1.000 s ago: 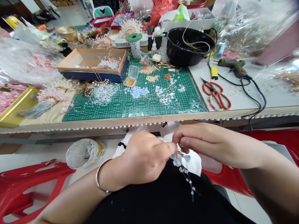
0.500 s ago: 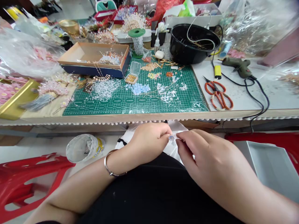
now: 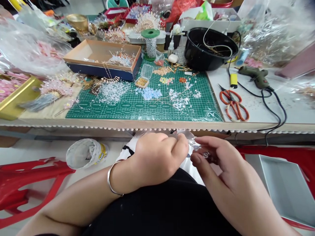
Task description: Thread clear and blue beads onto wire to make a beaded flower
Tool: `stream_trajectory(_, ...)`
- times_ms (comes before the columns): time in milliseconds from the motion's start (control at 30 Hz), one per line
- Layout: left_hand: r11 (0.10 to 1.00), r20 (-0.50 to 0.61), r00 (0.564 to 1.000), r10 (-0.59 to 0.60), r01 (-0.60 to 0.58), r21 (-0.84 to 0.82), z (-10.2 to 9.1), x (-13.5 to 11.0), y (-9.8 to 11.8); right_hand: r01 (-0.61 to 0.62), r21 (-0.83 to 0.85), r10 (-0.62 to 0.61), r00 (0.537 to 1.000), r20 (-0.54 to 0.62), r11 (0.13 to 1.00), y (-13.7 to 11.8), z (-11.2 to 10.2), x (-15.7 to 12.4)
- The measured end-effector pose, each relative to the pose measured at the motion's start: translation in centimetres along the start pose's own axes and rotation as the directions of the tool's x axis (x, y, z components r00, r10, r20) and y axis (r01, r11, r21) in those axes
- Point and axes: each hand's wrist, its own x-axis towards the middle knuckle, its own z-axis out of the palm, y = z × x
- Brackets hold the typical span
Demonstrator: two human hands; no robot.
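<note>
Above my lap, just below the table edge, a small piece of clear beads (image 3: 197, 148) spans the gap between my hands. My left hand (image 3: 159, 157) is closed in a pinch at the piece's left end; its fingertips are turned away from view. At the other side, my right hand (image 3: 226, 167) has thumb and forefinger around the beads, with one round bead near the thumb tip. The wire or thread joining the beads is too fine to make out. Pale blue petals (image 3: 150, 93), clear beads (image 3: 112, 92) and white flower pieces (image 3: 179, 98) lie on the green cutting mat (image 3: 123, 111).
Orange-handled scissors (image 3: 233, 103) and a glue gun (image 3: 254, 74) with a trailing cord lie at right. A black basin (image 3: 210, 52), a bead spool (image 3: 150, 46) and an open box (image 3: 98, 70) stand behind. Below are a white bucket (image 3: 83, 154) and red stools (image 3: 31, 183).
My left hand has rolled over, turning its back to view and hiding its fingertips. My right hand has opened slightly and shifted right, showing more of the beads.
</note>
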Motion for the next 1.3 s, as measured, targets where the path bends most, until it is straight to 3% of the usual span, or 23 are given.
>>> stream_trajectory(200,1.000,0.086,0.996,-0.023,0.022,0.006,0.1,-0.4,-0.3,0.110,-0.163,-0.121,0.991,-0.057,0.981,-0.5,0.7,0.3)
stream_trajectory(333,0.932,0.270,0.944,-0.193,0.262,-0.251,-0.1,0.1,-0.5,0.226,-0.241,-0.251,0.965,-0.077,0.944,-1.0,1.4,0.2)
stream_trajectory(433,0.761,0.409,0.856,-0.316,0.486,-0.430,-0.4,0.6,-0.8,0.315,-0.263,-0.346,0.935,-0.079,0.912,-1.0,1.7,0.2)
stream_trajectory(533,0.504,0.532,0.770,-0.353,0.635,-0.585,-0.7,0.9,-1.3,0.382,-0.276,-0.416,0.907,-0.072,0.882,-0.4,1.6,0.3)
stream_trajectory(633,0.228,0.613,0.723,-0.320,0.686,-0.691,-0.9,1.1,-1.7,0.417,-0.328,-0.460,0.885,-0.064,0.848,0.5,1.3,0.5)
stream_trajectory(733,0.034,0.667,0.687,-0.289,0.703,-0.710,-0.9,1.1,-1.8,0.486,-0.368,-0.536,0.843,-0.041,0.793,1.3,0.9,0.7)
stream_trajectory(833,-0.092,0.702,0.660,-0.270,0.707,-0.701,-0.6,1.1,-1.6,0.572,-0.362,-0.606,0.795,0.024,0.736,1.7,0.5,0.9)
stream_trajectory(933,-0.156,0.712,0.646,-0.276,0.701,-0.696,-0.3,0.9,-1.3,0.635,-0.369,-0.646,0.756,0.111,0.679,2.0,-0.1,1.1)
stream_trajectory(1067,-0.273,0.761,0.595,-0.260,0.710,-0.648,-0.2,0.9,-1.0,0.693,-0.374,-0.687,0.705,0.176,0.616,2.3,-0.6,1.3)
stream_trajectory(1167,-0.390,0.788,0.575,-0.221,0.688,-0.612,-0.3,0.9,-1.0,0.666,-0.310,-0.674,0.732,0.099,0.679,2.4,-0.8,1.5)
stream_trajectory(1300,-0.507,0.799,0.574,-0.177,0.643,-0.574,-0.1,0.7,-1.2,0.543,-0.198,-0.551,0.834,0.017,0.816,2.4,-2.0,1.0)
